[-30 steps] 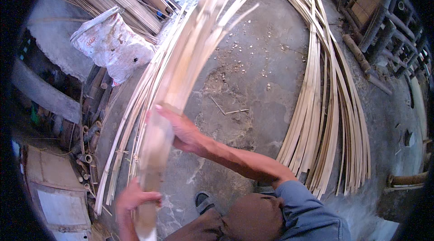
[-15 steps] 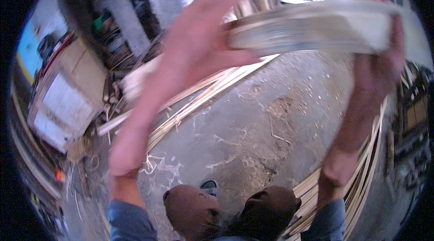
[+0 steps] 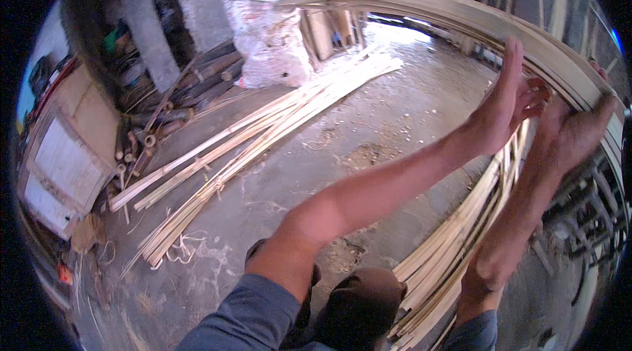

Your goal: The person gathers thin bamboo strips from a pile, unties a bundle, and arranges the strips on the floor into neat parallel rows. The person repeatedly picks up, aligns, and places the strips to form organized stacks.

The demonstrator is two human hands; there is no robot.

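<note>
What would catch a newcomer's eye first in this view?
Probably the long bundle of strips, arching across the upper right and held by the right hand. Next, the pale strips lying on the floor at left, and the white sack standing beyond them.

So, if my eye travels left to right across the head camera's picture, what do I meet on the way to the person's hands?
The box-like cabinet with pale panels → the short bamboo tubes → the whitish sack → the left hand → the right hand.
</note>
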